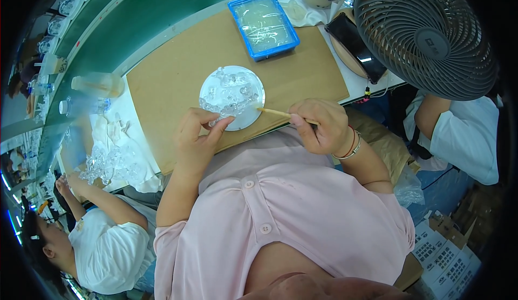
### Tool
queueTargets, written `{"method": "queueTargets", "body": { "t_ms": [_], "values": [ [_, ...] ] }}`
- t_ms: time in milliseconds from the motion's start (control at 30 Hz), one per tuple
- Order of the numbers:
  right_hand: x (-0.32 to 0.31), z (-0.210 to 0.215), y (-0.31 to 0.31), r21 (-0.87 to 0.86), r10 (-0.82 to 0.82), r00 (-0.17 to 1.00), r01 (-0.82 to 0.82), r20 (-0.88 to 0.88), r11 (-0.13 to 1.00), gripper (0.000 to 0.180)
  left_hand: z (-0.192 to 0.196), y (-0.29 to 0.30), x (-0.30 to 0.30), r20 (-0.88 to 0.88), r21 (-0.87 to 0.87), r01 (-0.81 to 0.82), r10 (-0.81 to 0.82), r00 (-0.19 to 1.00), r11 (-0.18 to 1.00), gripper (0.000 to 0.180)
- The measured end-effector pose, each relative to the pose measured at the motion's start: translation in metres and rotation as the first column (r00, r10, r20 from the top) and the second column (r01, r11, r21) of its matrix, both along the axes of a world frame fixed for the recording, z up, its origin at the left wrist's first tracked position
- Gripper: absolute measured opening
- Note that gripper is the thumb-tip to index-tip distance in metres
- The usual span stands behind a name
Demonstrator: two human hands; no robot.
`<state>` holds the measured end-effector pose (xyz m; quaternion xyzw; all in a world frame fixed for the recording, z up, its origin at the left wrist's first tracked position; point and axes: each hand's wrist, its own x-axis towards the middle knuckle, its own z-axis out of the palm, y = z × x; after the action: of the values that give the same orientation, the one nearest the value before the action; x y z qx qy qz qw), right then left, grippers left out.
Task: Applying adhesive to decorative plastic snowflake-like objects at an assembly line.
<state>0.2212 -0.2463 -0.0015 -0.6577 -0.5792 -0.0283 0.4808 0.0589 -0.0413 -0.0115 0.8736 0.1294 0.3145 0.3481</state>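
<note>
On a brown cardboard sheet [178, 62] rests a round white plate [249, 121] heaped with several small clear plastic pieces [229, 92]. My left hand [195, 135] is at the plate's near left edge, thumb and index finger pinching a clear plastic piece [215, 118]. In my right hand [324, 126] is a thin wooden stick [276, 112], held like a pen. It points left, its far end over the plate's right side; whether that end carries bristles is too small to tell.
Behind the plate stands a blue tray [297, 42] covered in clear film. A black fan [426, 41] and dark pouch [353, 43] are at right. Bottles [100, 106], a white cloth [137, 170] and clear pieces [110, 165] lie left. Co-workers sit on both sides.
</note>
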Motion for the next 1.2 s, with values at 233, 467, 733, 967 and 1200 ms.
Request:
{"method": "queueTargets", "body": {
  "t_ms": [233, 467, 733, 967, 1200],
  "values": [
    [0.001, -0.013, 0.011, 0.094, 0.039, 0.997, -0.033, -0.059, 0.995, 0.005, 0.012, 0.005, -0.006, 0.006, 0.131, -0.012, 0.012, 1.0, 0.991, 0.03],
    [0.01, -0.006, 0.0, 0.051, -0.045, 0.997, 0.048, -0.062, 0.998, 0.005, 0.02, 0.03, 0.0, -0.168, -0.023, 0.191, -0.193, 0.967, 0.981, 0.023],
    [-0.002, -0.004, 0.0, 0.051, 0.057, 0.998, -0.057, 0.017, 0.997, 0.006, 0.011, 0.019, -0.009, -0.193, -0.167, 0.048, -0.08, 0.978, 0.985, 0.022],
    [0.006, -0.002, -0.003, 0.03, 0.036, 0.996, -0.034, -0.081, 0.999, 0.005, 0.008, 0.009, -0.014, -0.137, -0.18, 0.077, -0.103, 0.985, 0.981, 0.021],
    [0.046, 0.021, -0.003, 0.238, -0.217, 0.967, 0.244, -0.132, 0.94, 0.008, 0.017, 0.014, -0.021, -0.272, -0.41, 0.058, -0.182, 0.945, 0.91, 0.016]
  ]
}}
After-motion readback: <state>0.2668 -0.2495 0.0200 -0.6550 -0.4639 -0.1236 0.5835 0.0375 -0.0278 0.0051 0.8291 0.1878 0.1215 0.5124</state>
